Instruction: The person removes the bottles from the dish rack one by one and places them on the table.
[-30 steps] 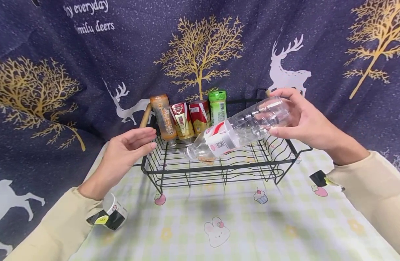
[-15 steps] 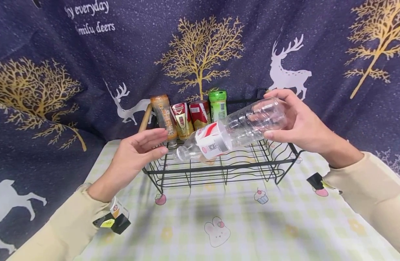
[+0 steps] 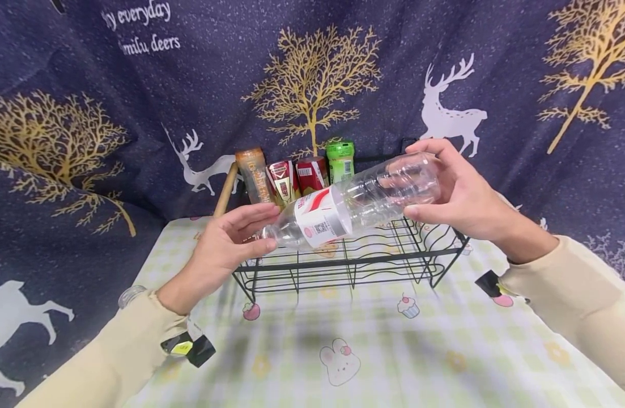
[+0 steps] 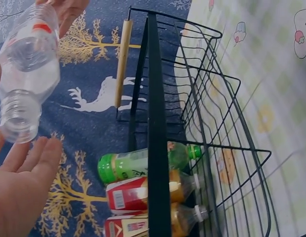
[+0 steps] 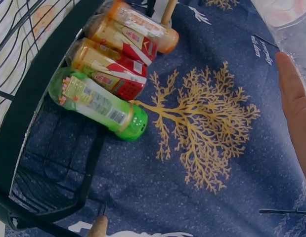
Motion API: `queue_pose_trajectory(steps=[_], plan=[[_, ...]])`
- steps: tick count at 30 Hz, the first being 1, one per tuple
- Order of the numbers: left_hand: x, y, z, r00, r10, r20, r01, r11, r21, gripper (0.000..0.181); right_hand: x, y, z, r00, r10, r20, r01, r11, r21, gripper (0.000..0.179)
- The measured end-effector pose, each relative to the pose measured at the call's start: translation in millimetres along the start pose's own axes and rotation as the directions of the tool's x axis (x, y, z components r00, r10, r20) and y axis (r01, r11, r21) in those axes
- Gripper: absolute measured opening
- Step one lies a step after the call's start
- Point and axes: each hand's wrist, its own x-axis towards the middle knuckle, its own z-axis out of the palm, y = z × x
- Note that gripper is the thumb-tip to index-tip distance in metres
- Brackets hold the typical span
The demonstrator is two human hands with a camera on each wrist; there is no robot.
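My right hand (image 3: 465, 192) grips a clear, empty plastic bottle (image 3: 319, 218) by its base end. The bottle has a white and red label and tilts with its uncapped neck down to the left, above a black wire dish rack (image 3: 353, 262). Around the neck my left hand (image 3: 225, 243) holds its thumb and fingers spread. In the left wrist view, the fingers (image 4: 46, 158) lie nearly straight beside the bottle's mouth; whether they touch it is unclear. Upside down in the rack lean an orange bottle (image 5: 143, 27), two red-and-gold bottles (image 5: 108, 71) and a green-capped bottle (image 5: 96, 101).
A wooden handle (image 3: 225, 190) rises at the rack's left end. Behind hangs a dark blue cloth (image 3: 205, 73) with trees and deer. A checked tablecloth (image 3: 383, 351) covers the table. Something clear and rounded (image 3: 131, 296) shows behind the left sleeve.
The bottle has shifted left in my right hand, its label and neck moving over the rack's left part. My left hand has moved right to the bottle's neck.
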Motion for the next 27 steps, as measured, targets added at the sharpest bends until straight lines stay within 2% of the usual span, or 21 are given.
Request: queue_pose_trajectory(steps=[5,8,11,16,21,27], plan=[[2.4,-5.4,6.9,0.999,0.021,-0.047,-0.024,0.997,-0.067,0.054,1.1,2.4,2.3,1.0,-0.03,0.0,0.03,1.0,-0.006,0.068],[4.1,-8.6,10.5,0.998,0.03,-0.063,-0.036,0.994,-0.103,0.052,2.0,3.3,2.0,1.0,-0.021,-0.001,0.021,0.999,-0.028,0.069],[4.7,-11.3,13.2,0.998,0.031,-0.046,-0.038,0.986,-0.161,0.049,2.6,3.6,2.8,1.0,-0.01,-0.004,0.009,0.999,-0.035,0.07],[5.0,-15.0,15.8,0.998,0.058,-0.024,-0.063,0.968,-0.241,0.047,1.6,5.6,4.4,0.999,-0.038,0.018,0.038,0.999,0.006,0.069],[5.1,-16.1,16.4,0.996,0.083,-0.027,-0.087,0.965,-0.245,0.044,-2.0,8.7,2.0,1.0,-0.014,0.019,0.014,1.0,0.015,0.07],[4.4,-13.6,16.3,0.993,0.082,-0.083,-0.099,0.968,-0.23,0.042,-6.6,12.6,-3.6,0.999,-0.012,0.04,0.011,0.999,0.039,0.069]])
